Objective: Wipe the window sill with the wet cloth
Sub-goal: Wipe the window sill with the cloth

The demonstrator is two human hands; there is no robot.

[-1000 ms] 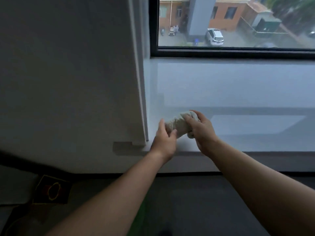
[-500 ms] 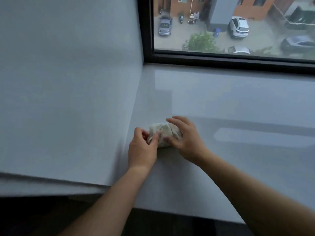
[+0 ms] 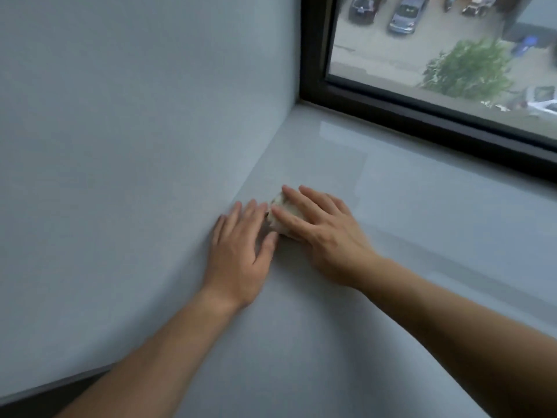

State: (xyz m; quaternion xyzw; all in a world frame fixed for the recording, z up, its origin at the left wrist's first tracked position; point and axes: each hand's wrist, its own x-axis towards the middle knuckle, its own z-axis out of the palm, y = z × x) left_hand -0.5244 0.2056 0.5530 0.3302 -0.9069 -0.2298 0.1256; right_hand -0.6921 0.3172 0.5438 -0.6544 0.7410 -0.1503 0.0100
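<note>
Since half a second ago both hands have slid with the cloth further in along the sill toward the side wall, and the fingers that were curled around the wad now lie flatter and more spread. The view has also swung: the wall fills more of the left, and the window sits higher and further right

Nearest, two bare forearms reach in from the bottom edge across the pale, glossy window sill. The left hand lies palm down, fingers stretched out and released, its little-finger side against the foot of the side wall and its thumb touching the cloth. The right hand is spread flat on top of the cloth, pressing it down onto the sill rather than gripping it; whether any fingers curl under it I cannot tell. The cloth is a small whitish wad, mostly covered, showing only between the two hands, close to the corner where sill meets wall

Beyond, the dark window frame runs along the far edge of the sill. Through the glass are parked cars and a green tree
</note>
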